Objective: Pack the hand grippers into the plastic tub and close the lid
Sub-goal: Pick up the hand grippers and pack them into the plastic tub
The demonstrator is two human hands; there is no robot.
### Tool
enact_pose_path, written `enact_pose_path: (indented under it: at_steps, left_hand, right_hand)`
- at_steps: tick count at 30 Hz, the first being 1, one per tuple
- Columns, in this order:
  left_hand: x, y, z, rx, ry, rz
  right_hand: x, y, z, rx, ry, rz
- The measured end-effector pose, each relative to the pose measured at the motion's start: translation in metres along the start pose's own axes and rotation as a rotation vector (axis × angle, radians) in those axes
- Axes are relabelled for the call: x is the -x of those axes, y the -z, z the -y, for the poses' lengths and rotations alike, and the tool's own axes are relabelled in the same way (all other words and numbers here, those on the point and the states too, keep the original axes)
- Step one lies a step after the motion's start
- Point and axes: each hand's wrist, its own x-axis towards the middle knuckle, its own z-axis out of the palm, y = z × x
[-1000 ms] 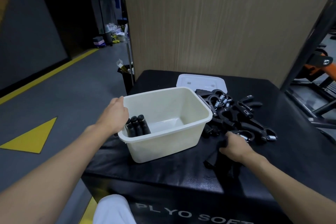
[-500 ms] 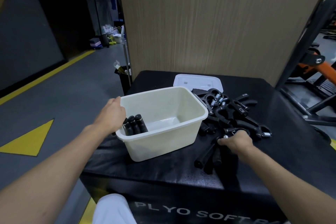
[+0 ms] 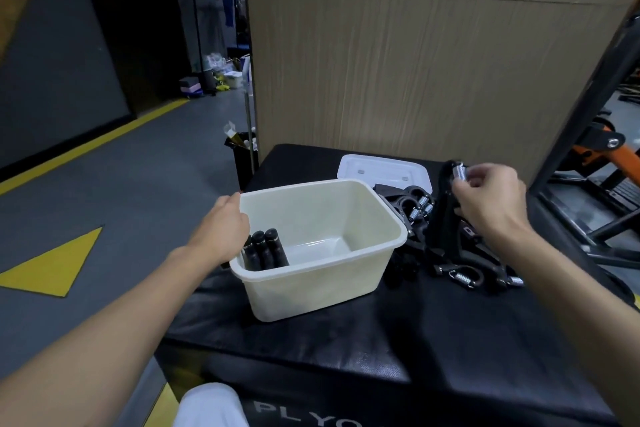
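While 3 handles (image 3: 265,250) stand in tub (image 3: 363,274): left hand (image 3: 221,232) on rim, right-hand fingers (image 3: 478,180) around 1 gripper (image 3: 448,215).

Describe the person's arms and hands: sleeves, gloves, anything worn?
Both forearms are bare as far as the frame shows, no sleeves visible. The left hand and right hand wear no gloves; no watch, bands or rings visible. Right fingers are motion-blurred.

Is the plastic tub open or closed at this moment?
Open. The plastic tub has no cover; its white lid lies flat on the black box behind it, and hand grippers show inside.
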Motion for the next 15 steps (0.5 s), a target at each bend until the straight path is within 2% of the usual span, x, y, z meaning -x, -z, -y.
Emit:
enact_pose_path:
  at_steps: [5, 7, 11, 15]
  left_hand:
    - [-0.002, -0.002, 0.003, 0.038, -0.010, 0.004]
    - [-0.001, -0.002, 0.002, 0.056, -0.016, 0.011]
    - [0.005, 0.001, -0.003, 0.074, -0.014, 0.024]
    - [0.005, 0.000, -0.001, 0.088, -0.018, 0.017]
  right_hand:
    - [0.004, -0.009, 0.065, -0.142, 0.287, 0.011]
    - [0.006, -0.025, 0.085, -0.266, 0.226, 0.130]
    - [0.016, -0.068, 0.111, -0.546, -0.117, 0.404]
    - [0.015, -0.105, 0.109, -0.468, -0.185, 0.513]
